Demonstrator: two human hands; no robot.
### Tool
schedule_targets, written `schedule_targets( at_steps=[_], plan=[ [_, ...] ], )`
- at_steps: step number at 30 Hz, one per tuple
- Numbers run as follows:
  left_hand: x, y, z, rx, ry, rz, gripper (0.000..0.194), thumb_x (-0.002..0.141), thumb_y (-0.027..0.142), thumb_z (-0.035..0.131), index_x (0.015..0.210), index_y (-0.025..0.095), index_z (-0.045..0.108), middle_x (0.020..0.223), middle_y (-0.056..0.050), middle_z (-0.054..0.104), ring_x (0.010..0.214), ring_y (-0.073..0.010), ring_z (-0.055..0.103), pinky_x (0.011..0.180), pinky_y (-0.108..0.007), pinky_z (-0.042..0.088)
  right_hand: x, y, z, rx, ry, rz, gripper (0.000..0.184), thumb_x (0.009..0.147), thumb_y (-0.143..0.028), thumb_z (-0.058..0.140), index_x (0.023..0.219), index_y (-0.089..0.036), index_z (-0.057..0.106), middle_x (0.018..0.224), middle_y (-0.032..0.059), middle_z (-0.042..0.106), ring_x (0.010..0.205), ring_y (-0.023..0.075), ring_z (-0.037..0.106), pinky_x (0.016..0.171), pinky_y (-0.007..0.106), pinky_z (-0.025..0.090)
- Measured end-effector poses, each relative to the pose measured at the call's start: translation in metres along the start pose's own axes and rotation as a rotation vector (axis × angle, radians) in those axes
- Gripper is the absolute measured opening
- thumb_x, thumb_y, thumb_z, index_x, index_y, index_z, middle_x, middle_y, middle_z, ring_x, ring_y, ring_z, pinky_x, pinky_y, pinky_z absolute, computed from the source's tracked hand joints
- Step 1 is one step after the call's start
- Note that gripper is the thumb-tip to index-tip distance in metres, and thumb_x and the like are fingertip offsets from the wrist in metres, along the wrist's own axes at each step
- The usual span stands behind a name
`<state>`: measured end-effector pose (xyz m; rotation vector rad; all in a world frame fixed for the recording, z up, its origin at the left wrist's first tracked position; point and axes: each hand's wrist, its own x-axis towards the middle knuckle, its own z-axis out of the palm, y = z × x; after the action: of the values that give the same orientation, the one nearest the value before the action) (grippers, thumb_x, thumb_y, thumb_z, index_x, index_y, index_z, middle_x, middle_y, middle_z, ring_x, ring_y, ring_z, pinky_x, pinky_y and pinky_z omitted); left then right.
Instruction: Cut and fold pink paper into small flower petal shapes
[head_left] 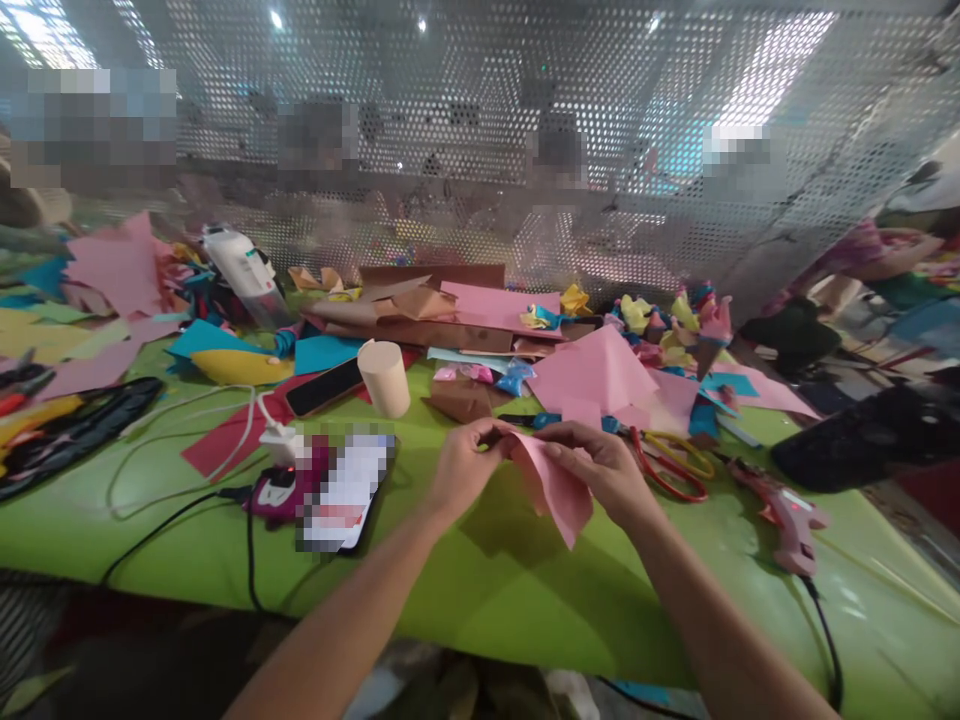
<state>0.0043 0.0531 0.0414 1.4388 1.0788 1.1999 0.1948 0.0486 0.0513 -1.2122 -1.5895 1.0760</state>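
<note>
Between my two hands a small sheet of pink paper (559,495) is held up above the green tabletop, curved and hanging toward me. My left hand (471,462) pinches its upper left edge between thumb and fingers. On the other side my right hand (600,465) grips it, thumb on the near face and fingers behind. Just right of that hand lie scissors (675,480) with red and yellow handles. A pink glue gun (791,520) with a lit red light rests farther right, its black cord running down.
A phone with a lit screen (349,495) lies beside a purple power strip (281,495) with a white plug. Behind are a dark phone (324,387), a cardboard tube (384,380) and large pink paper (596,370). Cables cross the left side. A perforated metal panel (450,150) stands behind.
</note>
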Motion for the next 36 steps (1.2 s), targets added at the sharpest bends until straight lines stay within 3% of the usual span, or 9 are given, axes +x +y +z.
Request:
schedule_targets(
  at_steps=[11,18,27,32,36],
  plan=[
    [0.001,0.003,-0.001,-0.045,-0.084,-0.001,0.019,0.081,0.023,0.059,0.089,0.015,0.074,0.086,-0.005,0.074,0.084,-0.0187,0.065,0.079,-0.027,0.051,0.001,-0.002,0.004,0.019,0.025,0.027,0.031,0.068,-0.048,0.076,0.082,-0.02,0.071,0.08,0.0045,0.074,0.077,0.0224,0.066,0.069,0.032,0.05],
    [0.0,0.004,0.0,-0.085,-0.126,-0.014,0.02,0.082,0.026,0.058,0.089,0.014,0.073,0.08,-0.005,0.071,0.076,-0.017,0.063,0.075,-0.027,0.05,0.003,-0.003,0.005,-0.008,0.041,-0.005,0.03,0.07,-0.048,0.073,0.077,-0.019,0.069,0.074,0.0038,0.072,0.071,0.0208,0.064,0.065,0.032,0.049],
    [0.0,0.01,-0.003,-0.088,-0.167,-0.058,0.026,0.083,0.023,0.05,0.093,0.014,0.072,0.087,-0.005,0.072,0.086,-0.0189,0.064,0.082,-0.029,0.05,0.004,0.004,0.006,-0.026,0.087,-0.02,0.023,0.07,-0.042,0.071,0.076,-0.02,0.068,0.073,0.0036,0.071,0.071,0.0211,0.065,0.063,0.031,0.05],
    [-0.001,0.01,-0.001,-0.035,-0.159,-0.028,0.025,0.077,0.028,0.064,0.099,0.015,0.069,0.095,-0.006,0.073,0.089,-0.0197,0.065,0.082,-0.029,0.05,0.004,0.005,0.007,-0.035,0.089,-0.016,0.021,0.071,-0.04,0.071,0.076,-0.02,0.067,0.074,0.0031,0.072,0.071,0.0207,0.065,0.063,0.03,0.05],
    [0.0,0.005,0.001,0.088,-0.095,0.02,0.02,0.08,0.034,0.067,0.089,0.017,0.07,0.087,-0.005,0.072,0.082,-0.0181,0.064,0.076,-0.027,0.049,0.003,0.008,0.009,-0.034,0.084,-0.021,0.016,0.072,-0.035,0.069,0.077,-0.02,0.067,0.073,0.0032,0.071,0.072,0.0209,0.065,0.065,0.031,0.05]
  ],
)
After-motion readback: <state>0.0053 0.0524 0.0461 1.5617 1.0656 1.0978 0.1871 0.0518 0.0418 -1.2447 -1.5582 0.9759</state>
